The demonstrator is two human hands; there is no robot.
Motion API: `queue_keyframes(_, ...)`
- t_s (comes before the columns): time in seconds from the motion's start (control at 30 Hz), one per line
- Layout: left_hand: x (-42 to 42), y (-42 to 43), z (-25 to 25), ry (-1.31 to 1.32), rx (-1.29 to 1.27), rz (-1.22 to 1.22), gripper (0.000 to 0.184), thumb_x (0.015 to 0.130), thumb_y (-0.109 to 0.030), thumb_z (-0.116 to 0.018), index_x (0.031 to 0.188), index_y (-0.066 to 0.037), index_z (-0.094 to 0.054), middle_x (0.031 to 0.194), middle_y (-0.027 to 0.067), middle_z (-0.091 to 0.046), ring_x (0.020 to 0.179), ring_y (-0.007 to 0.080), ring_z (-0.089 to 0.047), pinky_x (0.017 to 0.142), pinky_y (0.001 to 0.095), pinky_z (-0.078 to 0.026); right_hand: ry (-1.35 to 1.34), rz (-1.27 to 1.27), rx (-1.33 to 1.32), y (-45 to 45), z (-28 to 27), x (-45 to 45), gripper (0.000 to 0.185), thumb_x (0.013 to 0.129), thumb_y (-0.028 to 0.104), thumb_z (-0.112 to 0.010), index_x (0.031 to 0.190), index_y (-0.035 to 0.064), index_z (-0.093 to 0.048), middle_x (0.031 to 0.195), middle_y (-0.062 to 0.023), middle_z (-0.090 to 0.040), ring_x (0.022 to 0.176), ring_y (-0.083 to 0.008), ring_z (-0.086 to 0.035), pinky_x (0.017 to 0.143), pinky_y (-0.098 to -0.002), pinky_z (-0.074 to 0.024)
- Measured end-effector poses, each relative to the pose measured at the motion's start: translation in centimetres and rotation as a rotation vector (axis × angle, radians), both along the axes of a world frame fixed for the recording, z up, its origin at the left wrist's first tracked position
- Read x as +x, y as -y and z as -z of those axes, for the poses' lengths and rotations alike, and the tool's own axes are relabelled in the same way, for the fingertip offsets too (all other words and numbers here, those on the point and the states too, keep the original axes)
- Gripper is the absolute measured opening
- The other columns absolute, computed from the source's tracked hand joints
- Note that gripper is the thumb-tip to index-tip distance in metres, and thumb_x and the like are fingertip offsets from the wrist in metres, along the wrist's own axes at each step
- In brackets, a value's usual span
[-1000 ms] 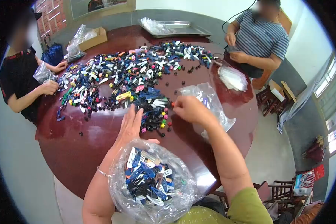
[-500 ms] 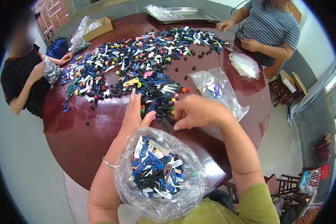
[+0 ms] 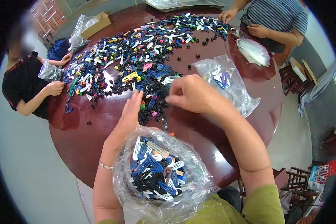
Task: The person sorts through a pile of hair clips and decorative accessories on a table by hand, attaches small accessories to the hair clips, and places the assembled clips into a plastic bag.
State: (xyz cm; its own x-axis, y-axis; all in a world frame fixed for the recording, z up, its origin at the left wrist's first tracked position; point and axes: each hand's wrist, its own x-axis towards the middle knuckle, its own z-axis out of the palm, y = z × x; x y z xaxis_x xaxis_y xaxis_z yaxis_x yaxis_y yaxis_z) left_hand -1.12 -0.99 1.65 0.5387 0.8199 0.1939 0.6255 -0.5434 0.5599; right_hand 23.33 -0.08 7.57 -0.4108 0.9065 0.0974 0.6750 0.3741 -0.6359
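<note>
A wide pile of small hair clips (image 3: 128, 69) in black, blue, white and brighter colours covers the middle of the dark red table (image 3: 86, 145). My left hand (image 3: 130, 112) rests on its edge at the near left side of the pile, fingers stretched out and touching the clips. At the pile's near right side is my right hand (image 3: 190, 93), its fingers curled; whatever they may hold is hidden. Close to my body, an open clear plastic bag (image 3: 199, 168) contains many clips (image 3: 155, 171), mostly blue, white and black.
Another clear bag (image 3: 237, 93) with a few clips lies to the right, near a stack of white plastic sleeves (image 3: 253, 52). A cardboard box (image 3: 97, 26) and a metal tray (image 3: 186, 4) are at the back. Co-workers sit at left (image 3: 28, 82) and right (image 3: 278, 22).
My right hand has moved from the near edge of the pile up and leftward over it. The left co-worker's raised hand has come down to the table; the right co-worker's hand reaches the pile's far end.
</note>
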Motion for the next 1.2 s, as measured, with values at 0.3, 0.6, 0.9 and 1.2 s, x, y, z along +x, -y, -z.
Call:
queue_keyframes(0.3, 0.0, -0.5, 1.5, -0.401, 0.103, -0.040, 0.104, 0.067, -0.043, -0.075, 0.142, 0.002, -0.019, 0.145, 0.0312, -0.021, 0.138, 0.0397, -0.019, 0.112, 0.0492, -0.014, 0.431, -0.265, -0.184, 2.5, 0.1, -2.1, 0.036, 0.073, 0.036, -0.069, 0.073, 0.0005, -0.068, 0.077, -0.0204, -0.065, 0.081, -0.0353, -0.065, 0.071, -0.0427, -0.0511)
queue_keyframes(0.6, 1.7, -0.5, 0.7, -0.010, 0.181, -0.223, 0.096, 0.067, -0.026, -0.081, 0.139, 0.005, -0.026, 0.131, 0.0301, -0.043, 0.122, 0.0388, -0.045, 0.100, 0.0415, -0.037, 0.290, 0.062, 0.200, -0.2, 2.7, -0.9, 0.029, 0.076, 0.032, -0.067, 0.074, 0.0029, -0.068, 0.073, -0.0184, -0.065, 0.074, -0.0350, -0.065, 0.067, -0.0434, -0.0511)
queue_keyframes(0.9, 1.0, -0.9, 1.5, -0.111, 0.448, -0.416, 0.094, 0.068, -0.029, -0.081, 0.139, 0.004, -0.028, 0.131, 0.0292, -0.044, 0.120, 0.0400, -0.046, 0.100, 0.0406, -0.038, 0.112, 0.256, 0.361, -2.2, 3.2, 1.2, 0.028, 0.075, 0.023, -0.070, 0.093, 0.0039, -0.062, 0.104, -0.0168, -0.060, 0.097, -0.0341, -0.058, 0.080, -0.0426, -0.0475)
queue_keyframes(1.2, -1.0, -3.8, 0.7, 0.360, 0.053, -0.524, 0.075, 0.083, -0.035, -0.065, 0.134, 0.009, -0.033, 0.129, 0.0294, -0.046, 0.121, 0.0367, -0.046, 0.101, 0.0411, -0.034, 0.159, 0.060, 0.439, -2.8, 7.0, -0.7, 0.060, 0.083, 0.040, -0.062, 0.124, -0.0008, -0.047, 0.132, -0.0230, -0.043, 0.122, -0.0384, -0.041, 0.103, -0.0445, -0.0329)
